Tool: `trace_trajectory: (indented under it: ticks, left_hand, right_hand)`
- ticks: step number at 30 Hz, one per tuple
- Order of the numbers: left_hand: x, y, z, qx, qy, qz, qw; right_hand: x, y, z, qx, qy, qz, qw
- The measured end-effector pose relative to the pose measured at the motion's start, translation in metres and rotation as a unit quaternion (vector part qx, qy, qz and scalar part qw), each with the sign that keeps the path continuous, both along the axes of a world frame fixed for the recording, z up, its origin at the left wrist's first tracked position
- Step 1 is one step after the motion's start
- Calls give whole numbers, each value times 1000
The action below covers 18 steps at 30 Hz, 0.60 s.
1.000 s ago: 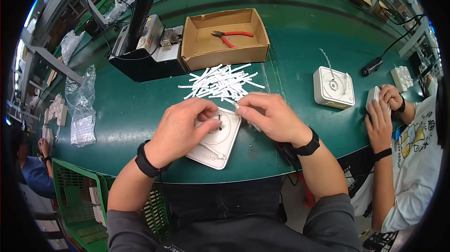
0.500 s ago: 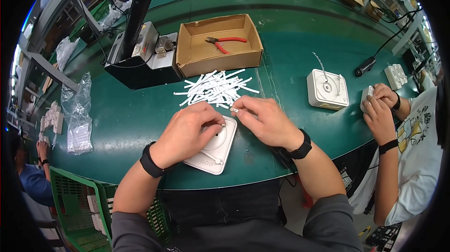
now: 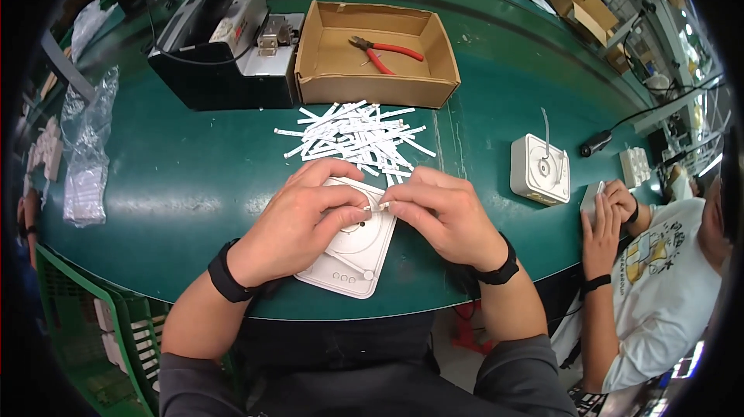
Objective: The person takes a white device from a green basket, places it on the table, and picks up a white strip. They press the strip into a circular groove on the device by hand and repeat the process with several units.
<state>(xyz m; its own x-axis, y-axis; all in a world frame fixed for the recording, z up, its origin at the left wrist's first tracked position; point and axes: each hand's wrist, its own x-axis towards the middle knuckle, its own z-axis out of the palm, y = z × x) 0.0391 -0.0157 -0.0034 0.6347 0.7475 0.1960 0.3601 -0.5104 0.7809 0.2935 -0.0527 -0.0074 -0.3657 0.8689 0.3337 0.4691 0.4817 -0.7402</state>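
A white device shaped like a small record player (image 3: 339, 284) lies flat on the green table in front of me, its disc partly covered by my hands. My left hand (image 3: 306, 219) is over its upper left part, thumb and forefinger pinched on something small and pale that I cannot make out. Close against it, my right hand (image 3: 446, 211) pinches a short white strip (image 3: 385, 205) above the device's far right corner. The fingertips of both hands nearly meet. Just beyond them is a loose pile of white strips (image 3: 353, 136).
Behind the pile stand a cardboard box (image 3: 380, 90) holding red-handled cutters (image 3: 387, 50) and a black-and-grey machine (image 3: 225, 76). Another white device (image 3: 535, 177) stands at right, near a co-worker's hands (image 3: 608, 211). Plastic bags (image 3: 87, 161) lie left; a green crate (image 3: 97, 301) is below.
My right hand has brought the strip left to the fingertips of my left hand, over the device. The whole view has shifted slightly. The co-worker still holds a pale part.
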Motion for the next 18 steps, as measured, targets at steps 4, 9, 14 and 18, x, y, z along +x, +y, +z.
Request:
trace_trajectory:
  ticks: [4, 9, 14, 18]
  left_hand:
    - [-2, -2, -6, -34, -17, -13, 999]
    - [0, -4, -8, -26, -7, -35, 999]
    - [3, -6, -5, -19, -2, -34, 999]
    - [5, -7, -2, 8, 7, -29, 1000]
  right_hand:
    - [-4, -2, 3, 5, -11, -4, 1000]
    - [-4, -5, 4, 14, -33, -10, 999]
    - [-2, -6, 3, 18, -29, -14, 999]
    - [-4, -5, 3, 38, -25, -10, 999]
